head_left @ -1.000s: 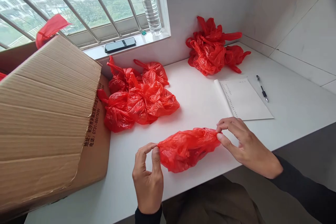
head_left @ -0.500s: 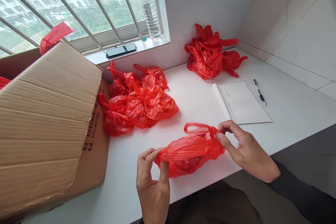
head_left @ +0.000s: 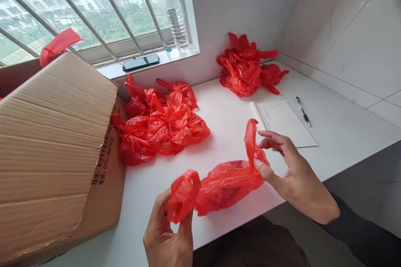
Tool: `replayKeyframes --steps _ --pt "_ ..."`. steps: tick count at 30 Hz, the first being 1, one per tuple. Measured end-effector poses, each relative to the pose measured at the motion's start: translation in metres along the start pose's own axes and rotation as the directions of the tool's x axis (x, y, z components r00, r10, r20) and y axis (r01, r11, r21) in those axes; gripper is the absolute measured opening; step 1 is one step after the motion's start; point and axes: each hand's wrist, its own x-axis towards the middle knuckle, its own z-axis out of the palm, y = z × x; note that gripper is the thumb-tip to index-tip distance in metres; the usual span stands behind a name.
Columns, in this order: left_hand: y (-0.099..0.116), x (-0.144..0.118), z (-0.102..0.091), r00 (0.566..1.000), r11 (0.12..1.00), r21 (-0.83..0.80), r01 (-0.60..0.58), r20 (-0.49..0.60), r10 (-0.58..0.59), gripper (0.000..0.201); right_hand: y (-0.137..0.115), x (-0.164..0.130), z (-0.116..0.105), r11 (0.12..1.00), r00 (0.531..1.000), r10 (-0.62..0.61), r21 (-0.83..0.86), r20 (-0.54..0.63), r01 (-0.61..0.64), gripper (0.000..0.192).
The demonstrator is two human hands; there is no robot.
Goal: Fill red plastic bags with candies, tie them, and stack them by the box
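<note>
Two hands: left hand (head_left: 167, 233), right hand (head_left: 290, 171) pinching one red bag (head_left: 225, 183) | two bag piles (head_left: 163, 125) | one pen (head_left: 303, 111)

A home room: barred window (head_left: 78, 12), tiled wall (head_left: 351, 37), white desk (head_left: 338, 133).

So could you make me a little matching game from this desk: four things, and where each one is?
Things:
1. water bottle
2. pen
3. red plastic bag
4. cardboard box

Places:
A. right of the notebook
B. between the left hand and right hand
C. on the windowsill
D. far left of the table

Pairs: 1-C, 2-A, 3-B, 4-D
</note>
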Motion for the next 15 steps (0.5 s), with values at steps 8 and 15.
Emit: replayKeyframes --steps 8,15 --pt "0.025 -0.010 0.016 0.998 0.993 -0.107 -0.052 0.019 0.054 0.020 -0.039 -0.007 0.004 0.837 0.830 -0.545 0.020 0.120 0.547 0.046" --pt "0.025 -0.010 0.015 0.994 0.987 -0.128 0.095 0.056 -0.089 0.032 -0.037 0.004 0.023 0.839 0.770 -0.410 -0.130 0.489 0.529 0.044"
